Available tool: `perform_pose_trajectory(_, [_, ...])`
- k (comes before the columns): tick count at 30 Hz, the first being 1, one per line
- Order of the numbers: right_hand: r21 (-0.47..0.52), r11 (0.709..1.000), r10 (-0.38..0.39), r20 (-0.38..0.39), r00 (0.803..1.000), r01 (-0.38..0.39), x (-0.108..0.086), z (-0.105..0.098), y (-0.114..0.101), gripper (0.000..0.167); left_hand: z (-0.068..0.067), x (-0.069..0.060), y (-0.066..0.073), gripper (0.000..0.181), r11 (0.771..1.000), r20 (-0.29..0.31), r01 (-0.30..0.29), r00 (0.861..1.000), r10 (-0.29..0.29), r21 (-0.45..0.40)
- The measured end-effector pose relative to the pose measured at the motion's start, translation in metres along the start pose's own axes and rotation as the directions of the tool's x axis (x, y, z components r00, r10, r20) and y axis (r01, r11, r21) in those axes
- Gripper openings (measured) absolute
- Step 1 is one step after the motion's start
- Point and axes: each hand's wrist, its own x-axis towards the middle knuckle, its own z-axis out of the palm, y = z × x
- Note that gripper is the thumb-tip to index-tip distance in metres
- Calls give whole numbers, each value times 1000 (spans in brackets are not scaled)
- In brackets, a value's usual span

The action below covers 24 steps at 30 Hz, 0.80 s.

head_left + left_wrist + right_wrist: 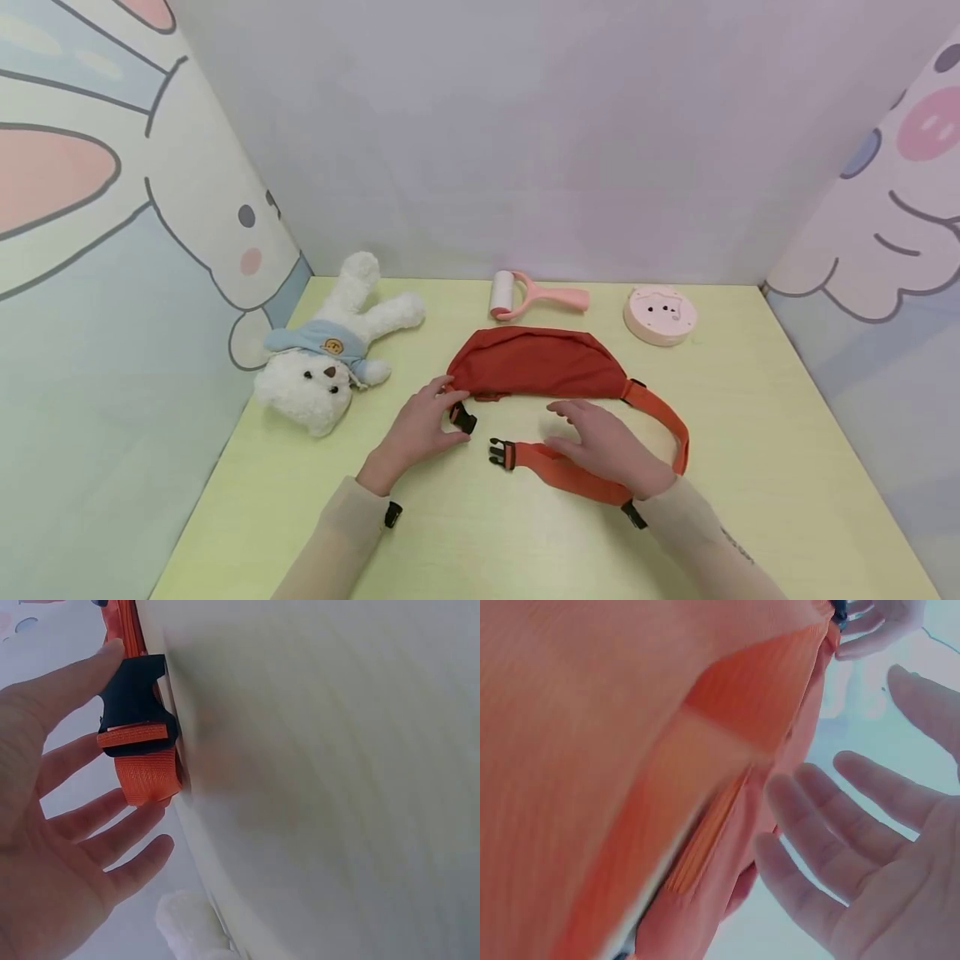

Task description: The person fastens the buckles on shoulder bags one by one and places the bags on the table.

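Note:
A red waist bag [536, 363] lies flat on the table. At its left end my left hand [420, 427] spreads its fingers around a black buckle [462, 418]; in the left wrist view the socket buckle [136, 701] on its orange strap [148, 774] is beside my left thumb and fingers, and whether they touch is unclear. My right hand [603, 442] hovers with relaxed fingers over the loose orange strap [573, 481], whose prong buckle [502, 453] points left. In the right wrist view my right hand [885, 855] holds nothing, and the strap [697, 772] fills the left side.
A white plush bear [303, 387] in a blue top lies at the left. Along the back are a pink lint roller [551, 297] and a round pink object [660, 316] with a face. Printed walls stand on both sides, a plain wall [480, 150] behind.

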Motion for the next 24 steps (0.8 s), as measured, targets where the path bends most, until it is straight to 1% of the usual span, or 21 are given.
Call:
perform_pose_trajectory(7, [2, 997, -76, 17, 997, 76, 3, 20, -17, 49, 4, -1, 1, 58, 1000, -19, -17, 1000, 17, 14])
perform_pose_trajectory(13, [-34, 989, -145, 22, 989, 146, 8, 39, -18, 40, 4, -1, 3, 51, 998, -24, -27, 999, 29, 62])
perform_pose_trajectory(18, [-37, 986, -164, 23, 986, 165, 13, 48, -15, 29, 4, 0, 3, 49, 997, -26, -38, 999, 40, 65])
perform_pose_trajectory(24, [-16, 986, -164, 24, 986, 164, 17, 51, -15, 18, 6, 0, 1, 50, 999, -20, -33, 999, 34, 39])
